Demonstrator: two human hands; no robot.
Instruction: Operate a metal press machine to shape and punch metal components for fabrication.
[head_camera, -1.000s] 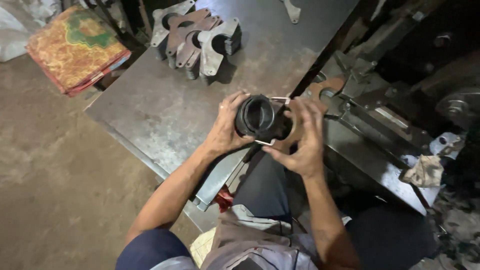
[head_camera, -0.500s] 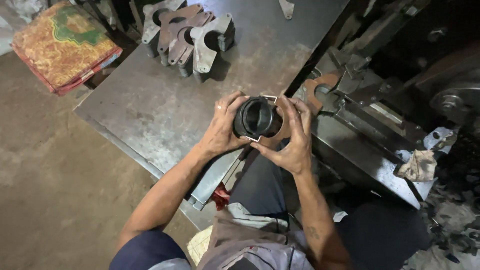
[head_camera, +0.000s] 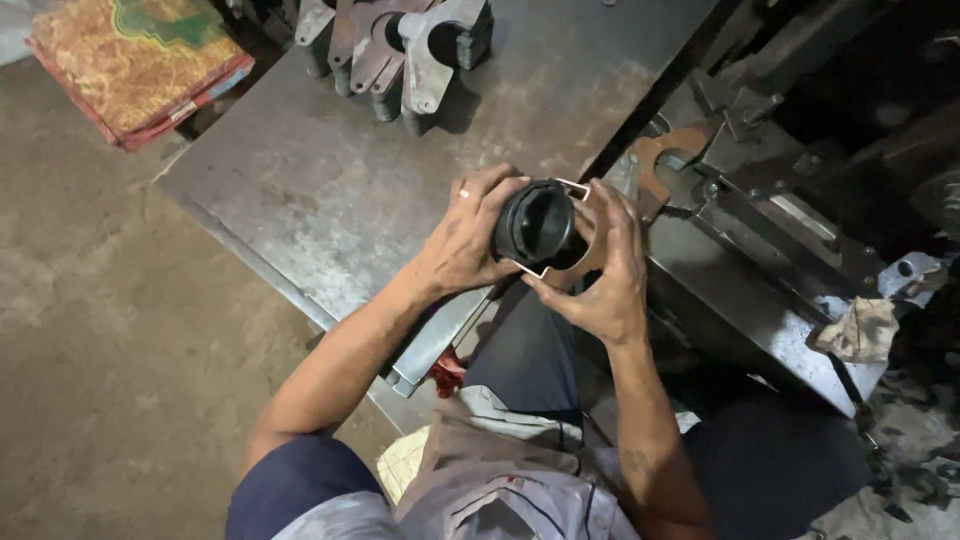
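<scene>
Two bare hands meet over the near edge of one grey, worn steel-topped workbench (head_camera: 330, 190), and between them they hold a single short black ring-shaped sleeve (head_camera: 535, 222) together with one flat, light metal bracket plate with squared corners (head_camera: 572, 188). The sleeve sits against the plate, its open bore turned up toward the camera. The left hand (head_camera: 462, 238), with one ring on a finger, has its fingers curled round the sleeve's left side. The right hand (head_camera: 605, 270) wraps the plate's right edge, thumb pressed along the lower border and fingertips hooked over the top. Both grips are closed on the parts; neither hand is slack.

At the far side of the bench lies one heap of grey cut-metal brackets with round holes (head_camera: 400, 45); about five or six show, though the overlap makes an exact count uncertain. One patterned red, gold and green cushion (head_camera: 135, 60) lies on the dirt floor at upper left. To the right stands one dark metal machine bed (head_camera: 760, 260), with one crumpled rag (head_camera: 862, 330) on its corner.
</scene>
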